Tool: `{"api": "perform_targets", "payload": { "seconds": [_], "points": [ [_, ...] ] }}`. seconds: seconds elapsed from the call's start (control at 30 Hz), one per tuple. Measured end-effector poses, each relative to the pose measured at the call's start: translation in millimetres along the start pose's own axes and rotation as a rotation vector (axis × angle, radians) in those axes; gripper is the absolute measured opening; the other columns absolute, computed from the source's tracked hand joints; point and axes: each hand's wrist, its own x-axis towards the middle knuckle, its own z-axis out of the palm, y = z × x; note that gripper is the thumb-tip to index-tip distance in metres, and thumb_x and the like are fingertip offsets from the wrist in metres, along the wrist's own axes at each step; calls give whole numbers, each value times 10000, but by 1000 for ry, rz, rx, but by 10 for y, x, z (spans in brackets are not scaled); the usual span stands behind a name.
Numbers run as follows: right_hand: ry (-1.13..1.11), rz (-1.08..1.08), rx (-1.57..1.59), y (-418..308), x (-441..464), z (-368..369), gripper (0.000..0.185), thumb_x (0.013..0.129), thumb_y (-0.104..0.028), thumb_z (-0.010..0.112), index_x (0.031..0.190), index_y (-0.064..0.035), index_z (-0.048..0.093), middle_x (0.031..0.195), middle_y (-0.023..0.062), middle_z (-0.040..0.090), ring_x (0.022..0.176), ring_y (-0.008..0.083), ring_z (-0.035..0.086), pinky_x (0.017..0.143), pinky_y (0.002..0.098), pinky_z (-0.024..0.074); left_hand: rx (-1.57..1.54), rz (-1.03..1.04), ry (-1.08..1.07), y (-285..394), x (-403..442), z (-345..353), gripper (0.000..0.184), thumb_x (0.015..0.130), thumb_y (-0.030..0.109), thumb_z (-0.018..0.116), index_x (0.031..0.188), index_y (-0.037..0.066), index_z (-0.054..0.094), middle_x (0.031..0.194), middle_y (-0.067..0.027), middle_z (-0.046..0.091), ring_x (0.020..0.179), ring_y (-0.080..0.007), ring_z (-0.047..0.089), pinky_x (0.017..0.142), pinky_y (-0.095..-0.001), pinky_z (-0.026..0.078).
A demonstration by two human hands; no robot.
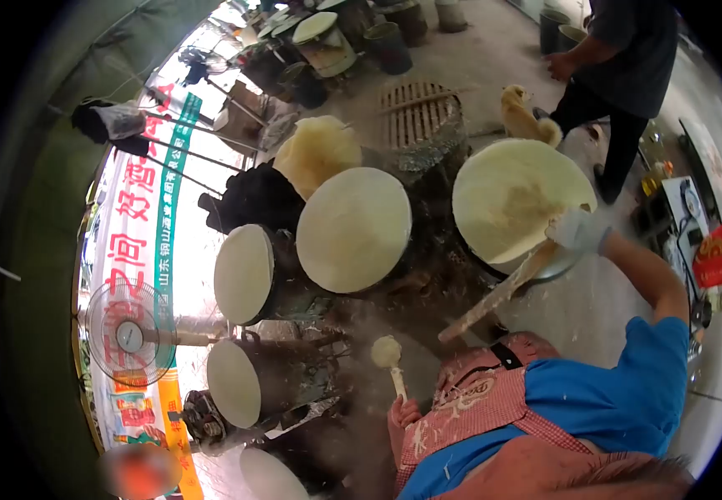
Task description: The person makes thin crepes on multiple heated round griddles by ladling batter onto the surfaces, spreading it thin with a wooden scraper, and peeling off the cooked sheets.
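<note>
My right hand (578,231), in a white glove, is at the near right rim of a large round griddle (507,268). Its fingers are closed round a long wooden stick (498,293) smeared with batter, which slants down to the left. A pale sheet of batter (502,187) with a browner patch covers that griddle. Down at the left of my checked apron (469,412), my left hand (405,412) grips the handle of a short round-headed tool (387,353). Its head looks coated in pale batter; whether it is hollow cannot be made out.
More batter-covered griddles (354,230) stand in a row to the left, with thin steam. A yellowish stack of sheets (317,155) lies behind. A fan (130,336) is at the left. A dog (526,117) and another person (619,75) are at the back right. Buckets (325,50) stand behind.
</note>
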Motion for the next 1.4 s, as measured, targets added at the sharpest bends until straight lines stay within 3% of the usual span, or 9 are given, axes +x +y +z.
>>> {"api": "perform_targets", "payload": {
  "seconds": [0.2, 0.4, 0.5, 0.6, 0.77, 0.9, 1.03, 1.17, 1.4],
  "points": [
    [-24, 102, -111, 774, 1089, -1307, 123, 642, -131, 605, 761, -103, 621, 702, 114, 625, 654, 311, 623, 617, 421, 501, -171, 127, -59, -100, -159, 253, 366, 984, 284, 439, 679, 108, 342, 537, -1, 315, 440, -102, 297, 458, -256, 333],
    [266, 267, -28, 1371, 2474, -2188, 87, 718, -151, 597, 739, -68, 579, 802, 127, 608, 832, 331, 592, 734, 449, 462, -249, 194, 22, 554, -396, 175, 298, 962, 283, 486, 742, 94, 416, 560, 6, 316, 447, -86, 308, 436, -258, 325],
    [442, 303, -73, 1793, 3189, -2398, 72, 717, -116, 594, 761, -61, 608, 774, 145, 626, 734, 323, 618, 670, 414, 488, -158, 172, -43, 1129, -407, -266, 310, 941, 288, 515, 734, 85, 406, 548, 18, 311, 435, -96, 321, 399, -263, 320],
    [229, 724, 344, 2266, 3586, -2593, 122, 738, -130, 591, 771, -22, 635, 725, 156, 646, 594, 290, 622, 552, 400, 496, -130, 254, -103, 1160, -348, -127, 257, 940, 271, 516, 794, 72, 440, 551, 17, 305, 429, -95, 320, 386, -254, 322],
    [611, 1000, 1128, 3634, 4283, -365, 245, 786, -209, 591, 772, 26, 658, 685, 137, 647, 533, 245, 612, 458, 425, 471, -150, 413, -107, 1113, -102, -92, 187, 945, 237, 508, 919, 52, 499, 578, 12, 314, 431, -89, 315, 386, -239, 320],
    [689, 1211, 1459, 3082, 4340, 181, 194, 780, -183, 628, 795, 9, 599, 730, 111, 589, 687, 219, 585, 578, 406, 446, -120, 520, -65, 999, 126, 114, 171, 948, 223, 501, 968, 52, 503, 590, 10, 317, 434, -87, 314, 387, -234, 318],
    [809, 1450, 1427, 3171, 4618, 2070, 400, 801, -276, 533, 1047, 22, 633, 982, 212, 655, 917, 377, 621, 730, 463, 464, -111, 593, -23, 892, 326, 284, 169, 951, 208, 494, 1017, 52, 506, 602, 9, 321, 436, -85, 313, 388, -230, 316],
    [411, 1740, 968, 2356, 4156, 1781, 449, 834, -354, 550, 1106, -2, 607, 1057, 216, 637, 998, 410, 591, 825, 473, 459, -92, 630, -8, 848, 326, 343, 181, 954, 193, 488, 1066, 52, 510, 614, 7, 325, 438, -83, 312, 389, -225, 315],
    [389, 1353, 696, 1887, 3528, 1265, 491, 823, -417, 601, 1092, -6, 580, 1062, 241, 622, 1014, 407, 577, 828, 461, 455, -125, 631, -85, 521, -49, -37, 227, 960, 168, 476, 1151, 52, 516, 634, 3, 331, 442, -79, 310, 391, -217, 312]
  ]
}}
